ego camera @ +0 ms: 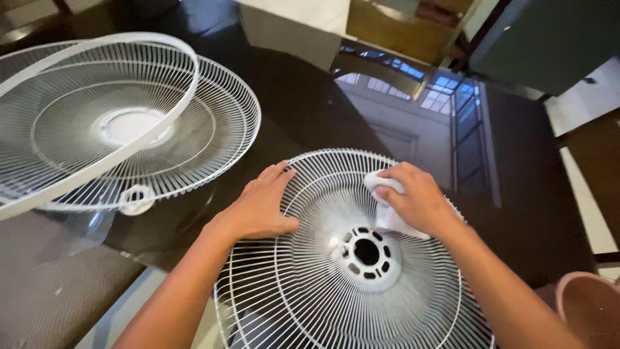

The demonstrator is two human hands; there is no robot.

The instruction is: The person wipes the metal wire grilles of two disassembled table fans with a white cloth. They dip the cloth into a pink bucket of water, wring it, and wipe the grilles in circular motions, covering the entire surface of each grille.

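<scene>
A round white wire fan guard (323, 284) with a holed hub in its middle lies flat on a dark glossy table (303, 110), right in front of me. My left hand (261, 203) rests spread on the guard's upper left rim, fingers apart. My right hand (416, 197) presses a small white cloth (384, 216) against the wires at the upper right, just above the hub.
A second white fan guard (129, 126) with a loose white rim ring (97, 165) on top lies at the left of the table. A brown woven seat (51, 291) is at lower left, a pink basin (591, 307) at lower right. The tabletop mirrors windows.
</scene>
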